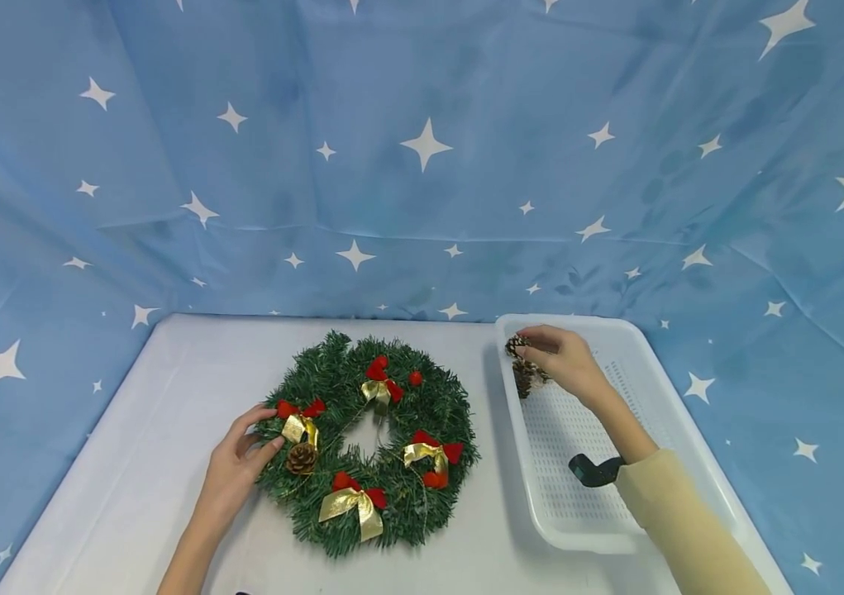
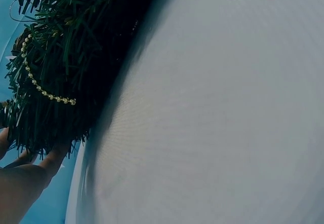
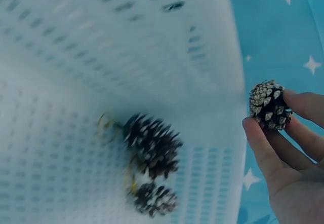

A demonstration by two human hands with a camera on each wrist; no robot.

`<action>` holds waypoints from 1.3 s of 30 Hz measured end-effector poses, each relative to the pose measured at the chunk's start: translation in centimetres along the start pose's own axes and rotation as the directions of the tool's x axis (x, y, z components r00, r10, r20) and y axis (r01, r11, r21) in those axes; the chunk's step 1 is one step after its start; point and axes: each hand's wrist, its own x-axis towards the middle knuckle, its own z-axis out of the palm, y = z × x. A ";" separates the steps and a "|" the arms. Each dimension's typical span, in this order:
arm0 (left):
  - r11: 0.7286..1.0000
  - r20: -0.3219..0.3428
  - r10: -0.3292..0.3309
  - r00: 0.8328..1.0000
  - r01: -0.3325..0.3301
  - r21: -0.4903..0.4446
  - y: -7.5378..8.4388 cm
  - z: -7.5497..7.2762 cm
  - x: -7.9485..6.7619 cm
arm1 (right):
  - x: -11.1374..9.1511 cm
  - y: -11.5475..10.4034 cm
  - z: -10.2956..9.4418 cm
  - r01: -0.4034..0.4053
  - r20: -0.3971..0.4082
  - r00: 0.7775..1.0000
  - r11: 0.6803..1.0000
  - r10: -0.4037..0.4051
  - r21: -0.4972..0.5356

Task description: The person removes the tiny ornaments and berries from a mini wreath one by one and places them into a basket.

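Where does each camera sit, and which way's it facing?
Head: worn there, facing forward and down at the round green tinsel wreath and white perforated plastic basket; left hand and right hand show.
Left wrist: worn there, facing the wreath and white tabletop; that hand shows partly.
Right wrist: worn there, facing into the basket; that hand pinches a dark scaly pinecone.
Head and right wrist share the basket.

One wreath (image 1: 410,413), one basket (image 1: 529,487), four gold bows (image 1: 342,502) and four pinecones (image 1: 302,458) are visible.
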 end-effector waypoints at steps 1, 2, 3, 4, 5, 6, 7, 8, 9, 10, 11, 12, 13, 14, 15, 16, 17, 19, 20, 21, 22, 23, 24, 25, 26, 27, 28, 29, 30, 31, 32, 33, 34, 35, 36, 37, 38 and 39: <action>1.000 -0.001 -0.001 1.000 0.001 0.002 0.0 0.0 0.0 | -0.1 0.4 -0.1 -0.008 -0.006 1.000 1.000 0.008 -0.003; 1.000 0.000 -0.002 1.000 0.002 0.001 0.0 0.0 0.0 | -0.1 0.7 -0.2 -0.017 -0.013 1.000 1.000 0.017 -0.011; 1.000 0.001 -0.003 1.000 0.003 0.001 0.0 0.0 0.0 | -0.2 1.0 -0.3 -0.026 -0.020 0.999 0.999 0.025 -0.021; 1.000 0.001 -0.004 1.000 0.004 0.001 0.0 0.0 0.0 | -0.3 1.3 -0.4 -0.031 -0.027 0.999 0.999 0.030 -0.037; 1.000 0.001 -0.006 1.000 0.006 0.001 0.0 0.0 -0.1 | -0.4 1.6 -0.4 -0.036 -0.034 0.999 0.998 0.034 -0.051; 1.000 0.001 -0.006 1.000 0.006 0.001 0.0 0.0 0.0 | -0.4 1.9 -0.5 -0.037 -0.039 0.999 0.997 0.035 -0.067; 1.000 0.000 -0.006 1.000 0.006 0.000 0.0 0.0 0.0 | -0.5 2.2 -0.5 -0.040 -0.044 0.998 0.996 0.036 -0.083; 1.000 -0.001 -0.005 1.000 0.005 -0.002 0.0 0.0 0.0 | -0.6 2.5 -0.6 -0.041 -0.049 0.998 0.994 0.036 -0.101; 1.000 -0.002 -0.004 1.000 0.004 -0.002 0.0 -0.1 0.0 | -0.7 2.8 -0.6 -0.041 -0.052 0.998 0.993 0.035 -0.112; 1.000 -0.002 -0.003 1.000 0.003 -0.002 0.0 -0.1 0.0 | -0.8 3.1 -0.7 -0.041 -0.055 0.998 0.991 0.034 -0.124; 1.000 -0.002 -0.003 1.000 0.003 -0.001 0.0 -0.1 0.0 | -0.9 3.4 -0.7 -0.039 -0.058 0.998 0.990 0.032 -0.134; 1.000 -0.002 -0.001 1.000 0.001 -0.001 -0.1 -0.1 0.1 | -1.0 3.7 -0.7 -0.037 -0.060 0.998 0.989 0.029 -0.144; 1.000 -0.003 0.000 1.000 0.000 -0.001 -0.1 -0.1 0.1 | -1.0 3.9 -0.8 -0.038 -0.061 0.998 0.988 0.028 -0.152; 1.000 -0.003 0.001 1.000 -0.001 0.001 0.0 -0.1 0.0 | -1.1 4.2 -0.8 -0.035 -0.061 0.998 0.986 0.025 -0.162; 1.000 -0.003 0.002 1.000 -0.002 0.003 0.0 -0.1 0.0 | -1.2 4.4 -0.8 -0.033 -0.060 0.998 0.985 0.023 -0.172; 1.000 -0.003 0.002 1.000 -0.002 0.005 0.0 -0.1 0.0 | -1.2 4.7 -0.8 -0.030 -0.057 0.998 0.982 0.020 -0.184; 1.000 -0.003 0.002 1.000 -0.002 0.007 0.0 -0.1 0.0 | -1.3 4.9 -0.8 -0.028 -0.052 0.998 0.981 0.018 -0.193; 1.000 -0.003 0.002 1.000 -0.002 0.011 0.1 -0.1 0.0 | -1.4 5.3 -0.9 -0.033 -0.044 0.999 0.977 0.024 -0.209; 1.000 -0.002 0.002 1.000 -0.002 0.011 0.1 -0.1 0.0 | -1.4 5.5 -0.9 -0.037 -0.040 0.999 0.976 0.029 -0.215; 1.000 0.000 0.002 1.000 -0.002 0.011 0.1 -0.1 0.0 | -1.4 5.7 -0.9 -0.044 -0.036 0.999 0.975 0.037 -0.218; 1.000 0.000 0.002 1.000 -0.002 0.010 0.1 -0.1 0.0 | -1.5 5.9 -0.8 -0.051 -0.033 0.998 0.974 0.045 -0.221; 1.000 0.001 0.002 1.000 -0.002 0.009 0.1 -0.1 0.0 | -1.5 6.1 -0.8 -0.059 -0.030 0.998 0.973 0.054 -0.221; 1.000 0.001 0.002 1.000 -0.002 0.009 0.1 -0.1 0.0 | -1.5 6.2 -0.8 -0.067 -0.028 0.998 0.973 0.062 -0.222; 1.000 0.002 0.003 1.000 -0.003 0.009 0.1 -0.1 0.0 | -1.5 6.3 -0.7 -0.073 -0.027 0.997 0.972 0.068 -0.223; 1.000 0.002 0.004 1.000 -0.004 0.008 0.1 -0.1 0.1 | -1.5 6.4 -0.7 -0.076 -0.025 0.997 0.971 0.072 -0.225; 1.000 0.002 0.004 1.000 -0.004 0.008 0.1 -0.1 0.1 | -1.5 6.5 -0.6 -0.076 -0.021 0.997 0.971 0.073 -0.227; 1.000 0.002 0.004 1.000 -0.004 0.009 0.1 -0.1 0.1 | -1.5 6.6 -0.6 -0.078 -0.019 0.997 0.971 0.075 -0.228; 1.000 0.003 0.005 1.000 -0.005 0.009 0.1 -0.1 0.1 | -1.5 6.7 -0.5 -0.079 -0.015 0.997 0.970 0.078 -0.228; 1.000 0.004 0.006 1.000 -0.006 0.008 0.0 -0.1 0.1 | -1.5 6.7 -0.5 -0.082 -0.011 0.997 0.970 0.082 -0.230; 1.000 0.004 0.008 1.000 -0.008 0.008 0.0 -0.1 0.1 | -1.5 6.8 -0.4 -0.085 -0.007 0.996 0.969 0.086 -0.233; 1.000 0.005 0.009 1.000 -0.009 0.008 0.0 -0.1 0.1 | -1.5 6.8 -0.3 -0.089 -0.003 0.996 0.968 0.090 -0.233; 1.000 0.007 0.011 1.000 -0.011 0.009 0.0 -0.1 0.1 | -1.4 6.8 -0.3 -0.092 -0.001 0.996 0.968 0.094 -0.234; 1.000 0.007 0.013 1.000 -0.013 0.010 0.0 -0.1 0.1 | -1.4 6.8 -0.2 -0.095 -0.001 0.995 0.967 0.098 -0.235; 1.000 0.006 0.014 1.000 -0.014 0.012 -0.1 -0.1 0.1 | -1.4 6.8 -0.2 -0.096 -0.003 0.995 0.967 0.098 -0.234; 1.000 0.005 0.015 1.000 -0.015 0.012 -0.1 0.0 0.1 | -1.4 6.8 -0.1 -0.095 -0.006 0.995 0.967 0.096 -0.237; 1.000 0.004 0.016 1.000 -0.016 0.013 -0.1 0.0 0.1 | -1.3 6.7 -0.1 -0.092 -0.008 0.996 0.966 0.093 -0.240; 1.000 0.004 0.016 1.000 -0.016 0.012 -0.1 0.0 0.1 | -1.3 6.7 0.0 -0.087 -0.008 0.996 0.966 0.088 -0.242; 1.000 0.003 0.016 1.000 -0.016 0.011 -0.2 0.0 0.1 | -1.2 6.7 0.1 -0.082 -0.008 0.997 0.966 0.082 -0.247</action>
